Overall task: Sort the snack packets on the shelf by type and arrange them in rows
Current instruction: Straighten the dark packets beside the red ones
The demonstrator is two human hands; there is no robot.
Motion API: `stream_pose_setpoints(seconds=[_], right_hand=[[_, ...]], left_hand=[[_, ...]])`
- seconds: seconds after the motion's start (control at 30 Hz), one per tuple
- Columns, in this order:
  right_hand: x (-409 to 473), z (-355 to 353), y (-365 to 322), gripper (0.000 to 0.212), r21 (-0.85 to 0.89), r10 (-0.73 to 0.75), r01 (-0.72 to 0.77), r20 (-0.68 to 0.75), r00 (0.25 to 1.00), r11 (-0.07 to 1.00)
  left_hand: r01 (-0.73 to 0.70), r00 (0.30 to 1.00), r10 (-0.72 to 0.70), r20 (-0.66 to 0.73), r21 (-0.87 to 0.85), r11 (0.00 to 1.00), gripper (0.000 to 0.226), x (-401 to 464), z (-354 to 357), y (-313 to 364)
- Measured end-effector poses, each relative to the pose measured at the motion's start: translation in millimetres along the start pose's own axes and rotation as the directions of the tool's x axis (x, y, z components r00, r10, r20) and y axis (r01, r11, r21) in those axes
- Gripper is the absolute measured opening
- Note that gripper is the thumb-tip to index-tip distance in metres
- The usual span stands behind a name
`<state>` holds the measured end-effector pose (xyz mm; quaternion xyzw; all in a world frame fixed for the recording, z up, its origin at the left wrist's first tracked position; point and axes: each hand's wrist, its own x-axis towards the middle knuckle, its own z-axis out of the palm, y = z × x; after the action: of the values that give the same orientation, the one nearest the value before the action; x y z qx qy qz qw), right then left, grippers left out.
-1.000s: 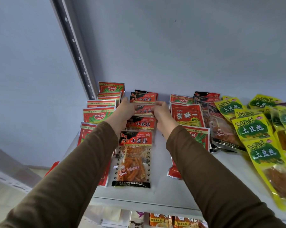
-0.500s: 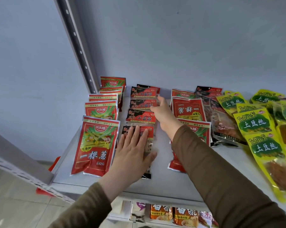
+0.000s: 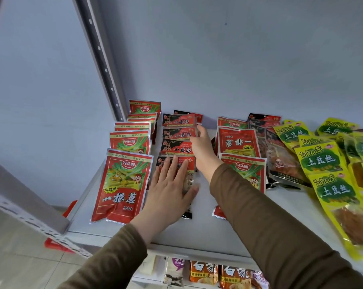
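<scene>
On the white shelf (image 3: 201, 232) a row of black-and-red snack packets (image 3: 176, 135) runs front to back in the middle. My left hand (image 3: 170, 188) lies flat, fingers straight, on the frontmost packet (image 3: 189, 180) of that row. My right hand (image 3: 201, 147) reaches further back and touches the right edges of the middle packets; whether its fingers pinch one I cannot tell. To the left lies a row of red packets with green onions (image 3: 122, 184). More red packets (image 3: 239, 142) lie to the right of my right hand.
Yellow-green packets (image 3: 322, 159) and dark clear-window packets (image 3: 280, 163) crowd the shelf's right side. A perforated metal upright (image 3: 101, 59) stands at the back left against the grey wall. Orange packets (image 3: 203, 272) sit on the shelf below.
My left hand came back from the middle of the row and now presses flat on the front packet. My right hand stays at the row's right edge. The view shifted slightly.
</scene>
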<state>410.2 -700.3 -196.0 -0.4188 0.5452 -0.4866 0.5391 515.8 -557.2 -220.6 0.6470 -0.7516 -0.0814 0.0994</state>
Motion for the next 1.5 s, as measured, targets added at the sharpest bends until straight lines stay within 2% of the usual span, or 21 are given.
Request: stream_pose_setpoints(seconds=[0.2, 0.4, 0.47, 0.67, 0.77, 0.83, 0.93, 0.97, 1.13, 1.3, 1.43, 1.5], right_hand=[[1, 3, 1, 0.044, 0.059, 0.030, -0.032, 0.033, 0.999, 0.998], [13, 3, -10, 0.053, 0.044, 0.027, -0.029, 0.056, 0.998, 0.999], [18, 4, -15, 0.047, 0.044, 0.049, -0.052, 0.081, 0.996, 0.998], [30, 0, -20, 0.031, -0.033, 0.025, -0.025, 0.025, 0.999, 0.999], [39, -2, -22, 0.035, -0.124, -0.004, 0.006, 0.017, 1.000, 0.992], [44, -1, -25, 0.034, -0.174, -0.034, 0.033, -0.003, 0.999, 0.984], [50, 2, -26, 0.015, -0.210, -0.032, 0.023, -0.039, 0.999, 0.978], [53, 4, -25, 0.022, -0.210, -0.012, 0.002, -0.044, 0.999, 0.978], [67, 7, -26, 0.032, -0.113, 0.106, -0.111, -0.048, 0.993, 0.987], [77, 5, -29, 0.022, -0.119, 0.115, -0.125, -0.087, 0.990, 0.985], [75, 4, -27, 0.016, 0.022, 0.174, -0.173, -0.128, 0.976, 0.985], [76, 5, -26, 0.017, 0.029, 0.177, -0.174, -0.141, 0.974, 0.984]], left_hand=[[0.011, 1.000, -0.011, -0.004, 0.008, 1.000, 0.078, 0, -1, 0], [0.037, 0.999, -0.037, 0.017, 0.006, 0.999, 0.079, -1, -5, 2], [0.045, 0.999, -0.045, 0.014, -0.001, 0.999, 0.079, -2, -7, 3], [0.026, 0.996, -0.036, -0.082, -0.127, 0.992, 0.071, 29, -23, 11], [0.071, 0.993, -0.086, -0.077, -0.177, 0.982, 0.071, 71, -39, 11], [0.097, 0.993, -0.107, -0.059, -0.147, 0.984, 0.073, 93, -45, 9], [0.074, 0.997, -0.075, -0.014, -0.068, 0.995, 0.072, 106, -40, 4], [0.064, 0.998, -0.064, 0.011, -0.051, 0.997, 0.072, 108, -36, 3], [0.023, 0.999, -0.022, 0.023, -0.048, 0.999, 0.070, 107, -26, -6], [-0.030, 0.999, 0.031, 0.038, -0.032, 0.999, 0.069, 104, -23, -8], [-0.052, 0.998, 0.053, 0.042, -0.022, 0.998, 0.068, 101, -23, -6], [-0.057, 0.997, 0.058, 0.053, -0.013, 0.998, 0.068, 99, -22, -4]])
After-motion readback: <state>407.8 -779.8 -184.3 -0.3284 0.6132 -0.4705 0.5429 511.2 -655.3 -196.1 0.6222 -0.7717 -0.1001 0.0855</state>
